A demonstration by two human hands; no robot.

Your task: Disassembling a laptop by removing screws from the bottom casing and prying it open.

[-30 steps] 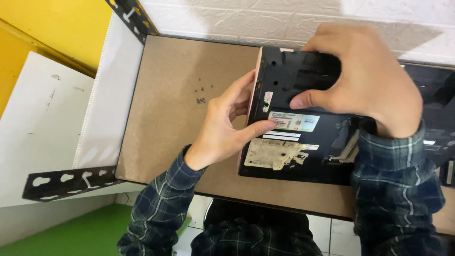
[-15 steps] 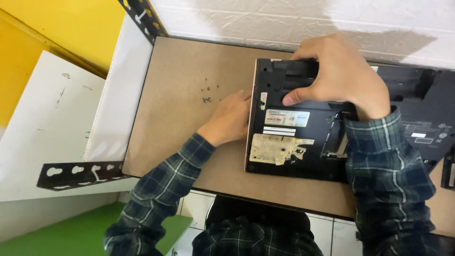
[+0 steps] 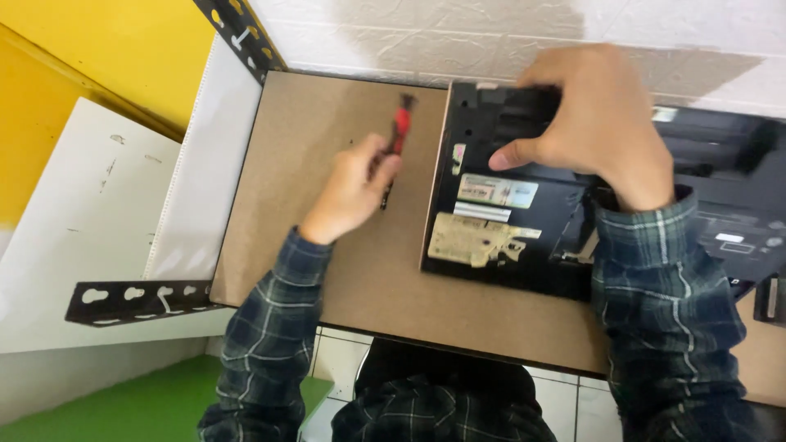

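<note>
- A red-handled screwdriver is gripped in the left hand, fingers curled shut around the lower part of it. It's a bit blurred, so the tip can't really be made out.
- The screwdriver is held over the brown tabletop, just left of the laptop, not touching it as far as can be seen.
- The laptop is lying upside down, black underside up, near the back edge of the table by the white wall. Two stickers are seen on it, one pale, one tan and torn.
- The right hand is laid on the far end of the laptop, fingers bent over the back edge and thumb stuck out to the left. Whether anything is actually pinched can't be told.
- Plaid sleeves are worn on both arms.
- A black slotted metal bracket is seen off the table's left side.
</note>
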